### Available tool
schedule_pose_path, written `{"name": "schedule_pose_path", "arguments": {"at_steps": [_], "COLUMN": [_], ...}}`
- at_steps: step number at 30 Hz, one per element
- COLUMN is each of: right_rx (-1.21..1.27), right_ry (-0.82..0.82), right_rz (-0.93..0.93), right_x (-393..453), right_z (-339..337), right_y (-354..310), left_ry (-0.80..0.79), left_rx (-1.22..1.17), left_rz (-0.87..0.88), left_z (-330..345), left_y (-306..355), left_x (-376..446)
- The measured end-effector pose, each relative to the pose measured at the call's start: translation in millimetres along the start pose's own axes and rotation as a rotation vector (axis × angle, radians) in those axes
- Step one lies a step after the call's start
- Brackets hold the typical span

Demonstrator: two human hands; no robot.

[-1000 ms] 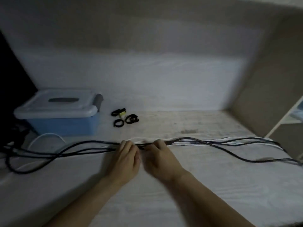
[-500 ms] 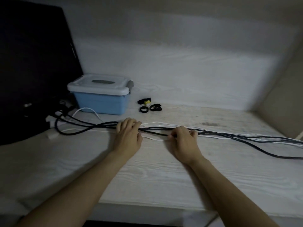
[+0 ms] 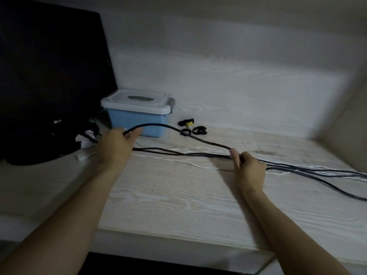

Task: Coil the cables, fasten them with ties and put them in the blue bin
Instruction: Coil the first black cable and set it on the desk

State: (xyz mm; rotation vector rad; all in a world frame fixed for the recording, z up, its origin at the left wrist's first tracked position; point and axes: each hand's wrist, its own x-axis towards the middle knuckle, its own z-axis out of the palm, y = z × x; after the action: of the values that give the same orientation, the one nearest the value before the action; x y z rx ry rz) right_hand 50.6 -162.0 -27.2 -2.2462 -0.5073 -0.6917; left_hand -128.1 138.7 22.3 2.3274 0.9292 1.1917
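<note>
Head view shows your left hand (image 3: pixel 116 146) now lifting one black cable (image 3: pixel 170 128) clear in front of the bin (image 3: pixel 137 124), both hands pinching it, your right hand (image 3: pixel 249 168) farther off, so coiling can start.

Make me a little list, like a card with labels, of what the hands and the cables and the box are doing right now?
left hand: lifting one black cable off the table
right hand: pinching the same cable further along
other cables: black and white ones lying stretched across the table, not coiled
blue bin: at the back, white lid on
ties: small black loops beside the bin, unused
dark monitor: standing at the left
</note>
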Motion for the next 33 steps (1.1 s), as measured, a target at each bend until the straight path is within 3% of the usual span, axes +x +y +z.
{"name": "schedule_pose_path", "arguments": {"at_steps": [6,11,19,21,24,29,33], "right_rx": [0.04,0.076,-0.175,-0.211,-0.203,-0.191,-0.174], "right_ry": [-0.059,-0.047,0.149,0.192,0.197,0.152,0.062], "right_rz": [0.07,0.008,-0.101,-0.095,-0.098,0.01,0.124], "right_x": [5.6,17.0,66.2,72.4,69.7,51.2,45.8], "right_z": [7.0,-15.7,-110.7,-133.3,-156.1,-152.7,-138.9], "right_y": [12.2,19.6,64.1,79.4,94.3,95.7,97.4], "left_ry": [0.083,-0.176,-0.321,-0.429,-0.563,-0.512,-0.558], "left_rx": [-0.096,-0.275,0.043,0.089,0.103,0.114,0.147], "left_rz": [0.208,0.46,0.613,0.577,0.374,0.139,0.047], "left_z": [-25.2,-30.1,-30.9,-26.3,-19.3,-20.2,-21.4], "left_y": [48.0,85.2,118.2,111.9,80.5,36.1,16.3], "left_x": [1.4,-12.7,-20.3,-19.8,-12.5,-8.6,-6.2]}}
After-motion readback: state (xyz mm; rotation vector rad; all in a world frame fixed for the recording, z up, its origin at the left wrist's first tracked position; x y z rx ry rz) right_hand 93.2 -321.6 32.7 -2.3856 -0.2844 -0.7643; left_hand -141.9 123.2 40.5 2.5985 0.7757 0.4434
